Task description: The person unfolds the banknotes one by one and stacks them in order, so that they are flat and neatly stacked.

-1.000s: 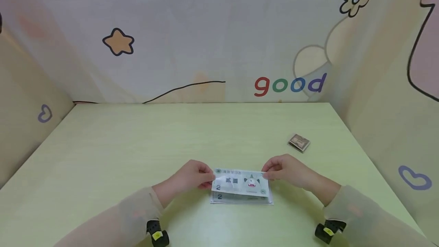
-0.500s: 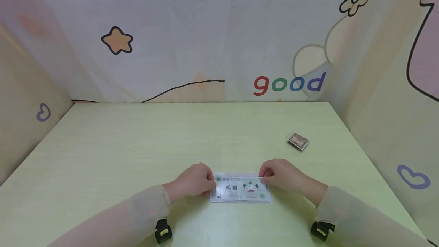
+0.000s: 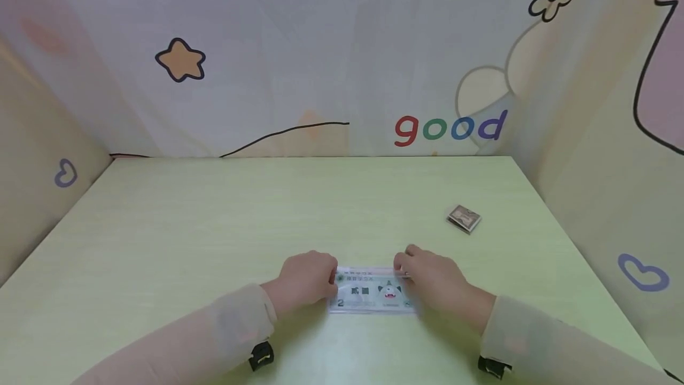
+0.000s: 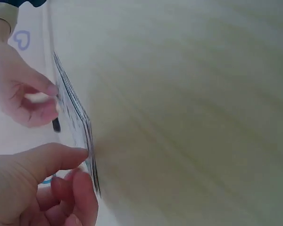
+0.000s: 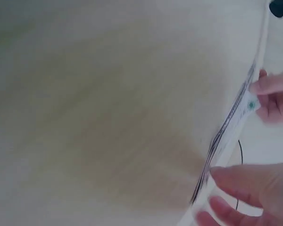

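Observation:
A stack of pale play banknotes (image 3: 369, 299), the top one printed with a 2 and a cartoon animal, lies on the table. Another note's upper edge shows just behind the top one. My left hand (image 3: 310, 278) pinches the stack's left end between thumb and curled fingers. At the upper right corner is my right hand (image 3: 433, 275), its thumb (image 5: 231, 179) touching the stack's edge and the other fingers (image 5: 224, 209) loosely bent with a gap to the thumb. In the left wrist view the stacked edges (image 4: 78, 106) run as a thin band.
A small folded brown banknote (image 3: 464, 218) lies farther back on the right of the light table (image 3: 224, 212). Printed cloth walls (image 3: 278, 64) stand behind and at both sides. Black wrist straps (image 3: 261, 355) show under the sleeves.
The top note, earlier lifted and tilted over the stack, now lies down on it. The right hand has slid left along the upper edge; the left hand has shifted slightly right.

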Tool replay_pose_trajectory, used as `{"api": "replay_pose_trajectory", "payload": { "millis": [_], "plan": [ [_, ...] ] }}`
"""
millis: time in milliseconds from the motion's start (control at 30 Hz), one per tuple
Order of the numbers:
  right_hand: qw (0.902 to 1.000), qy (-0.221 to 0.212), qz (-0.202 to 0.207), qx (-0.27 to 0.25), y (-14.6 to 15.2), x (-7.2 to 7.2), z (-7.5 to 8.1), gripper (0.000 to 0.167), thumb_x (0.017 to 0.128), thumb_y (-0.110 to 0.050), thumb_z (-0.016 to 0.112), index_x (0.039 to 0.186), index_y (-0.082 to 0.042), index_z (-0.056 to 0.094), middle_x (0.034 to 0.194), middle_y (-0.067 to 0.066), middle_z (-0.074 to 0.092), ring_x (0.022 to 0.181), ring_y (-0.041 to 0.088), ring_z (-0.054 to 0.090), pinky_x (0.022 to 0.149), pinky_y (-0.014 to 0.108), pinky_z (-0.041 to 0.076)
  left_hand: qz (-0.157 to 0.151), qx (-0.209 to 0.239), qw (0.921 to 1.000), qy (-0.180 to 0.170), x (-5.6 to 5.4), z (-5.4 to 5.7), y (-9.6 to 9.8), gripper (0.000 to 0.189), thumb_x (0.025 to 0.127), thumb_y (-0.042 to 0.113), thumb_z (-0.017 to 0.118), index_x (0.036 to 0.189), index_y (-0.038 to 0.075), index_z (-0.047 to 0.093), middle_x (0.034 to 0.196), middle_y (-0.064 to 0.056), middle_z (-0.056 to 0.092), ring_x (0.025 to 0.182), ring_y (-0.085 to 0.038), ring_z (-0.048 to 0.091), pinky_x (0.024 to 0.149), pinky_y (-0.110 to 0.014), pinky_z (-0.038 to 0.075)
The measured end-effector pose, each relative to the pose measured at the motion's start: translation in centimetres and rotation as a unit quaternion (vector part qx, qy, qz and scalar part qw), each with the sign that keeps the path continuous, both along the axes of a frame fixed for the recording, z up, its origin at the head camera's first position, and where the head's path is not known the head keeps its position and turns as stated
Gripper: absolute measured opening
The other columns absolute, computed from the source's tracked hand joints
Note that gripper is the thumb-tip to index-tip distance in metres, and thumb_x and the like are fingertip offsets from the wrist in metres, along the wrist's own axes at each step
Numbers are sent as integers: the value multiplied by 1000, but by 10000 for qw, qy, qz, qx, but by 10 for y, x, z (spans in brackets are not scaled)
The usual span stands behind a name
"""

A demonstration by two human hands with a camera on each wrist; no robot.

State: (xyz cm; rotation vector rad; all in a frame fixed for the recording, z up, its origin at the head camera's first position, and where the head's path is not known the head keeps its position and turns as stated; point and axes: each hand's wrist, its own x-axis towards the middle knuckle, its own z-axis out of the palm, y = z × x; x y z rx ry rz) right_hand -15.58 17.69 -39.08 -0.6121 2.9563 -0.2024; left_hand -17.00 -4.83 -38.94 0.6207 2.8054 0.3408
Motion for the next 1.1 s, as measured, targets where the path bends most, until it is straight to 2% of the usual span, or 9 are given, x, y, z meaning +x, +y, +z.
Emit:
{"api": "replay_pose_trajectory", "payload": {
  "millis": [133, 233, 367, 433, 500, 667, 733, 900, 1100],
  "plan": [
    [9931, 669, 760, 592, -3, 5, -2, 25, 77, 1, 71, 97, -13, 65, 93, 2, 55, 80, 19, 52, 58, 30, 49, -420, -573, 9934, 896, 4, -2, 4, 19, 80, 17, 72, 88, 12, 55, 74, 3, 50, 64, -13, 44, 48, -24, 37],
    [9885, 677, 1019, 890, -4, 6, -2, 28, 75, 3, 72, 98, -11, 65, 85, 2, 55, 74, 17, 53, 58, 31, 51, -1149, -1105, 9749, 1555, 8, -3, 7, 24, 81, 15, 72, 102, 14, 60, 86, 1, 52, 74, -15, 45, 55, -21, 43],
    [9879, 486, 1051, 1031, -4, 8, 1, 27, 75, 2, 73, 98, -11, 66, 88, 2, 56, 75, 16, 56, 63, 29, 52, -2075, -1326, 9532, 1753, 10, -5, 8, 26, 81, 9, 71, 105, 19, 65, 95, 3, 56, 79, -10, 50, 64, -18, 46],
    [9872, 428, 1106, 1064, -4, 10, 3, 21, 77, -2, 73, 95, -12, 67, 90, 3, 56, 75, 16, 56, 63, 28, 51, -2342, -1380, 9461, 1763, 10, -5, 7, 24, 82, 9, 70, 104, 19, 66, 95, 3, 57, 77, -8, 51, 65, -17, 46],
    [9868, 356, 1172, 1061, -3, 11, 5, 16, 79, -11, 74, 94, -12, 68, 92, 3, 56, 74, 15, 55, 61, 27, 50, -2596, -1569, 9329, 1940, 11, -5, 6, 22, 84, 11, 69, 104, 19, 65, 93, 4, 56, 74, -7, 52, 64, -16, 46],
    [9870, 120, 1242, 1017, 0, 12, 8, 36, 76, -34, 76, 103, -11, 69, 98, 3, 56, 76, 13, 51, 61, 24, 47, -3167, -1799, 8982, 2460, 16, -4, 1, 21, 87, 20, 66, 108, 22, 62, 89, 3, 56, 66, -9, 52, 56, -17, 45],
    [9866, 119, 1309, 971, 2, 12, 8, 43, 76, -36, 76, 108, -9, 69, 101, 3, 56, 78, 13, 52, 61, 24, 47, -3242, -1701, 8976, 2456, 20, -4, -2, 26, 88, 30, 63, 113, 22, 61, 93, 1, 57, 68, -9, 53, 54, -18, 45],
    [9860, 194, 1456, 791, 6, 14, 8, 46, 76, -34, 76, 112, -7, 68, 103, 5, 56, 81, 14, 53, 62, 24, 48, -3137, -1467, 9147, 2082, 29, -7, -6, 60, 86, 61, 51, 130, 20, 55, 118, -2, 55, 92, -12, 59, 63, -23, 49],
    [9872, 111, 1472, 603, 9, 12, 6, 46, 76, -32, 77, 113, -6, 67, 106, 6, 57, 86, 16, 55, 67, 27, 50, -3068, -1398, 9265, 1672, 33, -5, -7, 68, 84, 68, 43, 137, 25, 48, 133, -8, 49, 111, -20, 55, 76, -30, 50]
  ]
}}
